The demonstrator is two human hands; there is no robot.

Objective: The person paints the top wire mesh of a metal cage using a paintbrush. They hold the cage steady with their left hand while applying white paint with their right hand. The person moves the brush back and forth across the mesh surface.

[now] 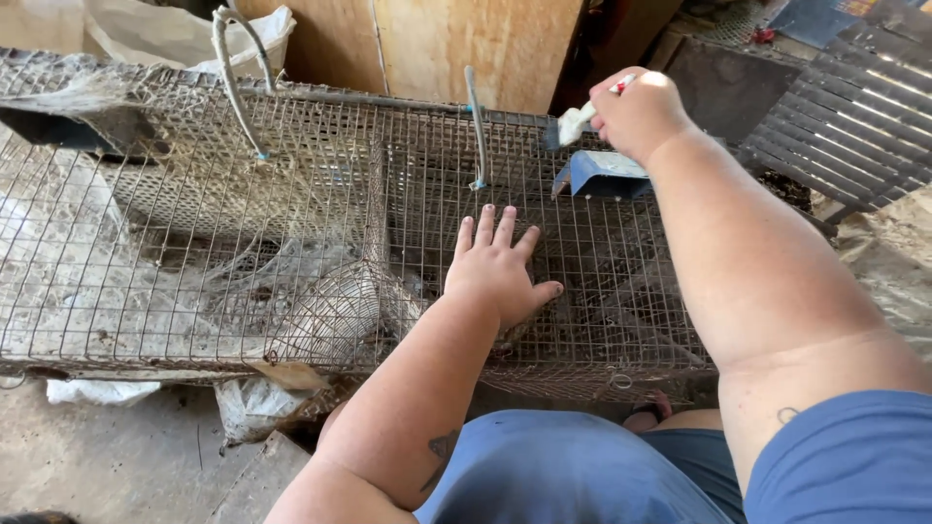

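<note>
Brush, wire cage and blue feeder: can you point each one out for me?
brush [575, 123], head view, on its white handle.
wire cage [194, 194], head view, on its top mesh.
blue feeder [604, 171], head view, on its top face.

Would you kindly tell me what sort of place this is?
Probably a shed or outbuilding for keeping small animals: a cobwebbed wire cage, plywood boards behind it, and a rough concrete floor.

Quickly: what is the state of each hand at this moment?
Left hand: open, flat on top of the wire cage.
Right hand: closed around a small brush with a white handle.
</note>
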